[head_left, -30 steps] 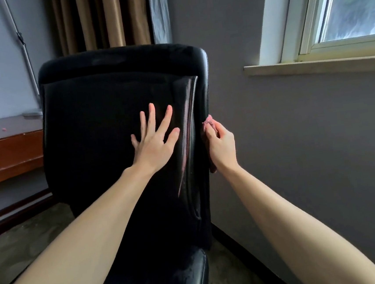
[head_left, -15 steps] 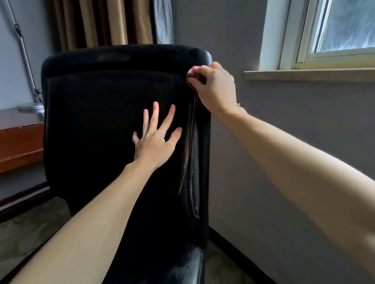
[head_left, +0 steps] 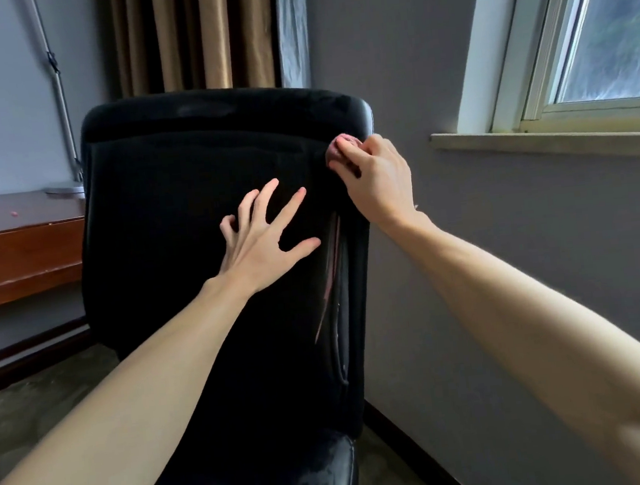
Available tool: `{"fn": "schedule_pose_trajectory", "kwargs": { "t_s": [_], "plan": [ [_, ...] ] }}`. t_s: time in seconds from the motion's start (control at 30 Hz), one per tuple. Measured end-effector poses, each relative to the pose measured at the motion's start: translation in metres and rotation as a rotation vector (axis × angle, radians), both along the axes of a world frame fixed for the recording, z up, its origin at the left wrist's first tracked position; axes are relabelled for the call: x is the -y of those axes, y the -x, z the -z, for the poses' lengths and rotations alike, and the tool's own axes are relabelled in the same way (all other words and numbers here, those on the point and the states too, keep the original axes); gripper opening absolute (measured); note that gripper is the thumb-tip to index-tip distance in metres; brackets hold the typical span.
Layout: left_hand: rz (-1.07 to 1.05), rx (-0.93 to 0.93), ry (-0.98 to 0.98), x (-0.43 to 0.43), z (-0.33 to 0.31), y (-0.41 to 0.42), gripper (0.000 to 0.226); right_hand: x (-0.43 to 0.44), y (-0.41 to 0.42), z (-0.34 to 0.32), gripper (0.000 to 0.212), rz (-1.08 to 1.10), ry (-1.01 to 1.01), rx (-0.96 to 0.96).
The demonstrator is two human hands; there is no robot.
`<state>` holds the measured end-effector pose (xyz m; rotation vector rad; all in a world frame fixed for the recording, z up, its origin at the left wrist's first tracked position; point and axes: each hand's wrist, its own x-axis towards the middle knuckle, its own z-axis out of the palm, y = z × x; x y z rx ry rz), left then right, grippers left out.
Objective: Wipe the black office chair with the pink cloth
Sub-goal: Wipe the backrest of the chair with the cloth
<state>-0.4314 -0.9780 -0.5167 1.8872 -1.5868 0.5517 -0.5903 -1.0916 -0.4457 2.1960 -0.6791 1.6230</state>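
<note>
The right hand [head_left: 377,182] is curling its fingers round the bunched pink cloth [head_left: 342,147], pressing it to the upper right edge of the black office chair [head_left: 171,170], just under the top corner of the backrest. The left hand [head_left: 260,244] is resting against the middle of the chair's backrest with fingers spread and holding nothing. A wooden desk [head_left: 18,248] is standing left of the chair, a curtain [head_left: 193,35] is hanging behind it, and a window [head_left: 603,39] is showing up to its right.

Home study, wooden desk [head_left: 18,248], curtains [head_left: 193,35], window [head_left: 603,39]
</note>
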Motion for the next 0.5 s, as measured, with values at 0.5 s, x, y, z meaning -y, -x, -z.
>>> {"fn": "schedule_pose_trajectory", "kwargs": {
  "t_s": [0.5],
  "plan": [
    [0.016,-0.075,-0.050,0.019,0.004,-0.028,0.072,0.012,-0.023,0.032,0.023,-0.139,0.067,0.037]
  ]
}}
